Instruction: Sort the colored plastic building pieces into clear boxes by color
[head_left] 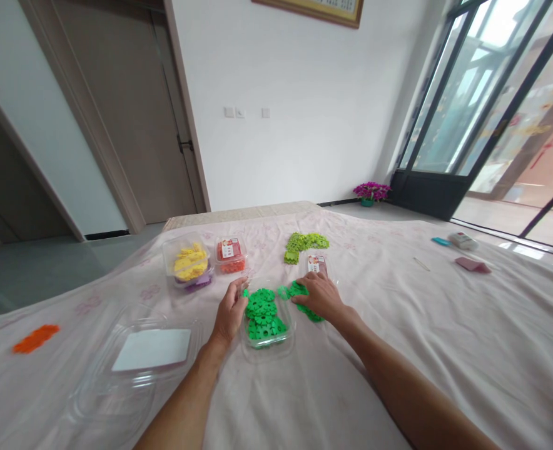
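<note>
Head: yellow box (189,262), red box (231,255) behind green tray (267,352).

A bed (445,350) under a pale pink flowered sheet fills the lower half of the view. Beyond its far end stands a plain white wall (304,144) with three small switches (239,112) and the lower edge of a gold-framed picture (318,9) at the top. Left of the bed's far end is a tall grey-brown door (131,119) with a dark handle, and grey floor (37,269) lies below it. Right of the bed, dark-framed glass doors (483,100) let in bright daylight. A pot of purple flowers (371,191) sits on the floor between those doors and the bed's far end.
</note>
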`<state>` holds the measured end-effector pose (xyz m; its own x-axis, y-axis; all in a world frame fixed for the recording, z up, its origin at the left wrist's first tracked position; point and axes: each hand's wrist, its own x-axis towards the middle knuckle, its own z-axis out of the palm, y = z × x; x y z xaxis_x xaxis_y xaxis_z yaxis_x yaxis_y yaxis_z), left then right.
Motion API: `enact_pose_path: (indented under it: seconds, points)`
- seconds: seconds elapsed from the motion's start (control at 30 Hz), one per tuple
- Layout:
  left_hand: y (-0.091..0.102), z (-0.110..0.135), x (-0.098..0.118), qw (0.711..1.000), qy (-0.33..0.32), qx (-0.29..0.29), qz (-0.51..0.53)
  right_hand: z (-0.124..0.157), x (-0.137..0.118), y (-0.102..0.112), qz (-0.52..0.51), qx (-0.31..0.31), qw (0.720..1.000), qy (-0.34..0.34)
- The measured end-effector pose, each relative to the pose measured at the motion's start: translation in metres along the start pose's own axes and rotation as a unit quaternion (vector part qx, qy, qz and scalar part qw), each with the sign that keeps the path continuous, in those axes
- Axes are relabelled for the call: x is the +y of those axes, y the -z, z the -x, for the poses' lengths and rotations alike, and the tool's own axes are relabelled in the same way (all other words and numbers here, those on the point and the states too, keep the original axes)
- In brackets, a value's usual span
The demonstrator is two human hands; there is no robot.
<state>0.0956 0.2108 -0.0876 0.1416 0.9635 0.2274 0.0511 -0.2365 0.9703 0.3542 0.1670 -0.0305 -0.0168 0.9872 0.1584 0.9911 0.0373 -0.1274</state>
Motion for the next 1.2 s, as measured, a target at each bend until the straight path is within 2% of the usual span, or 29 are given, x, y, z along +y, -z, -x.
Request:
enact_pose_path:
  seconds: [0.2,0.33,0.47,0.57,0.63,0.7,0.77,0.87,0.97,1.03,1.13,1.2]
  points:
    - [0.0,0.0,-0.001,1.0,0.0,0.002,0.003,-0.004,-0.004,0.005,0.069,-0.009,0.997,0.032]
    - [-0.001,0.001,0.002,1.0,-0.003,0.005,0.008,-0.007,-0.001,0.002,0.081,0.001,0.996,0.025]
    - [-0.001,0.001,0.002,1.0,0.0,0.003,0.017,-0.006,0.008,-0.001,0.025,0.037,0.999,-0.02]
    - [-0.001,0.001,0.002,1.0,0.006,0.003,0.016,-0.005,0.01,-0.002,-0.08,0.09,0.992,-0.045]
    - [-0.001,0.001,0.002,1.0,0.006,0.003,0.013,-0.005,0.006,-0.001,-0.18,0.132,0.974,-0.043]
    - [-0.002,0.001,0.002,1.0,0.002,0.006,0.013,-0.006,-0.002,-0.001,-0.294,0.153,0.943,-0.027]
    - [-0.002,0.0,0.003,1.0,-0.004,0.007,0.016,-0.007,-0.015,-0.002,-0.403,0.127,0.906,-0.004]
    - [-0.003,0.0,0.003,1.0,-0.007,0.004,0.016,-0.008,-0.032,-0.007,-0.512,0.052,0.857,0.018]
    - [-0.002,0.0,0.002,1.0,-0.007,0.006,0.012,-0.009,-0.035,-0.01,-0.55,0.053,0.833,-0.015]
    - [-0.002,0.0,0.0,1.0,-0.005,0.007,0.013,-0.01,-0.026,-0.01,-0.513,0.075,0.854,-0.045]
    - [-0.002,0.0,-0.001,1.0,-0.007,0.013,0.01,-0.01,-0.005,-0.004,-0.329,0.091,0.938,-0.051]
    - [-0.001,0.001,0.002,0.999,-0.013,0.037,-0.011,-0.007,0.006,0.0,-0.182,0.068,0.979,-0.054]
